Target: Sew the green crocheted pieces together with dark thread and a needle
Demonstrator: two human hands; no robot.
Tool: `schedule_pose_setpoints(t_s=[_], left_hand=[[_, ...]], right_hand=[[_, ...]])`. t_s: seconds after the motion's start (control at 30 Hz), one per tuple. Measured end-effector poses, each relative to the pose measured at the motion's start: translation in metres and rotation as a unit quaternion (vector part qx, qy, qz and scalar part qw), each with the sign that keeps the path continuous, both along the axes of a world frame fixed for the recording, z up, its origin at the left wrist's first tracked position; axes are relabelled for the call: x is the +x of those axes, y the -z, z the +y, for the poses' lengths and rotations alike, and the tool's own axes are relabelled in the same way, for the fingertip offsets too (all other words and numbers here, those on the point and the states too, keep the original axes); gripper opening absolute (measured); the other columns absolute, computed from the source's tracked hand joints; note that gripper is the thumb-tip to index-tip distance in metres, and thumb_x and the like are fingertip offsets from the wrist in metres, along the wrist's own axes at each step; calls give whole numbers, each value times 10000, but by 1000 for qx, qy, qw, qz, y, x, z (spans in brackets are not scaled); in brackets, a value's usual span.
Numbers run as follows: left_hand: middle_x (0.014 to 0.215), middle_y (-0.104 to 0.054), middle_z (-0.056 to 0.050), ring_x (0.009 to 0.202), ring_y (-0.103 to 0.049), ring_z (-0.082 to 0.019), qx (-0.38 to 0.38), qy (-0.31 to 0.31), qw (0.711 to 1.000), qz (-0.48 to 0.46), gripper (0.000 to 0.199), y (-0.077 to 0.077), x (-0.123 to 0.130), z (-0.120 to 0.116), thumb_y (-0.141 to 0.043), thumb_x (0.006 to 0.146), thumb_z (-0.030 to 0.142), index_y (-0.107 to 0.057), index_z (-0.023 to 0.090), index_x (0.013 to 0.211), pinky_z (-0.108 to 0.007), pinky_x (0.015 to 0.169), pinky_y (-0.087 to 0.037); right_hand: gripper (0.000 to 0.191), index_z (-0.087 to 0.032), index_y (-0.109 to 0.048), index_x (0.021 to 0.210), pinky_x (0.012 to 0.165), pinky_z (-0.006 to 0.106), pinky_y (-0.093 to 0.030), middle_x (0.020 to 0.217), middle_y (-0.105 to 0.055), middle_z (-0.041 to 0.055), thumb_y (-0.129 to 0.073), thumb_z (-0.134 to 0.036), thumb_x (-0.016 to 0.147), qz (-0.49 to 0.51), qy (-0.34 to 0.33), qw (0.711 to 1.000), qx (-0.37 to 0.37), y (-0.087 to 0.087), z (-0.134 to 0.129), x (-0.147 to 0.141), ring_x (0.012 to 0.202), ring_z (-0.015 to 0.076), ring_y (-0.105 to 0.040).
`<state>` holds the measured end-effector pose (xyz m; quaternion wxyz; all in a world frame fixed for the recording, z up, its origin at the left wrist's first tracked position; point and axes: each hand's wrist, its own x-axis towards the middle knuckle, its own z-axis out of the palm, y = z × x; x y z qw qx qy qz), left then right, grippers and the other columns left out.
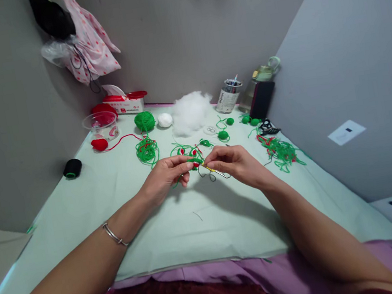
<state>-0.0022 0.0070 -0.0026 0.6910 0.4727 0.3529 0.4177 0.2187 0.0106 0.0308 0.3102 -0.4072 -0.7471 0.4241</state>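
Observation:
Near the middle of the table, my left hand (171, 175) pinches a small green and red crocheted piece (195, 162) between thumb and fingers. Close on its right, my right hand (232, 163) is closed on a thin hook with a yellow part (207, 167), its tip at the piece. A dark thread (212, 177) loops below the hook. Just behind the hands lie small red and green pieces (182, 152) with loose green yarn. The fingertips partly hide the piece.
A green yarn ball (144, 121), white stuffing (191, 112) and a pen tin (228, 96) stand at the back. Tangled green and red yarn (282, 151) lies right, with small green balls (223, 135) nearer the middle. A clear tub (102, 127) and black spool (72, 168) are left.

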Motion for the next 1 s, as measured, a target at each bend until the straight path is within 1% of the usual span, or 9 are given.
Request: schedule_pose_setpoints(t_s=[0.13, 0.27, 0.47, 0.57, 0.63, 0.7, 0.8, 0.9, 1.0], left_hand=[[662, -612, 10, 542, -510, -80, -9, 15, 1000, 2, 234, 2, 2, -1, -801, 751, 334, -739, 156, 888, -224, 518, -395], [687, -605, 21, 554, -529, -80, -23, -3, 999, -27, 240, 2, 4, -3, -800, 753, 312, -691, 166, 909, -214, 518, -413], [635, -597, 29, 524, -531, -86, -8, -42, 999, -8, 296, -2, 9, -5, -825, 712, 339, -643, 160, 863, -219, 516, -440], [599, -593, 22, 520, -531, -97, 6, -45, 999, 14, 326, 0, 11, -4, -822, 706, 376, -637, 147, 844, -225, 511, -443], [601, -595, 21, 530, -537, -100, 13, -52, 998, 21, 339, 3, 12, -2, -821, 699, 386, -634, 143, 844, -226, 517, -452], [606, -590, 28, 526, -542, -102, 18, -64, 997, 26, 339, 6, 13, -2, -816, 694, 383, -631, 143, 844, -232, 519, -462], [614, -585, 38, 502, -543, -99, 26, -66, 997, 35, 323, 9, 13, -2, -812, 677, 365, -626, 146, 823, -240, 514, -459], [613, -585, 42, 491, -541, -95, 41, -62, 996, 51, 301, 6, 15, -5, -812, 656, 337, -625, 151, 801, -235, 503, -434], [596, -582, 42, 489, -536, -98, 69, -64, 993, 70, 233, 5, 15, -7, -752, 696, 321, -626, 157, 803, -233, 505, -422]], right_hand=[[283, -141, -680, 789, 569, 242, -342, 697, -566, -4, -709, -417, 843, 32, -5, 999, -23, 4, 0, -7, 618, 91, -439], [283, -138, -680, 824, 532, 235, -347, 640, -534, -22, -715, -420, 819, 42, 21, 998, -33, 8, 2, -10, 569, 87, -430], [163, -158, -634, 941, 587, 251, -449, 724, -602, -9, -660, -286, 844, 37, 66, 997, -1, 17, 1, -16, 623, 117, -568], [109, -172, -596, 976, 647, 264, -496, 778, -643, 3, -602, -245, 896, 44, 49, 997, 29, 18, -5, -21, 672, 130, -631], [104, -183, -596, 1026, 688, 273, -513, 829, -682, 21, -551, -231, 946, 3, 40, 995, 87, 17, -10, -23, 730, 143, -667], [137, -190, -619, 1078, 737, 289, -514, 944, -718, 59, -535, -227, 977, -67, 67, 975, 203, 17, -13, -23, 846, 169, -690], [130, -196, -677, 1033, 771, 301, -498, 1041, -722, 89, -561, -232, 986, -165, 93, 903, 386, 17, -13, -25, 955, 196, -670], [159, -191, -694, 914, 716, 289, -480, 932, -722, 70, -552, -191, 986, -225, 75, 848, 474, 17, -11, -29, 867, 181, -636], [138, -172, -686, 859, 708, 301, -481, 911, -722, 74, -585, -140, 948, -256, 80, 810, 521, 14, -12, -33, 844, 188, -606]])
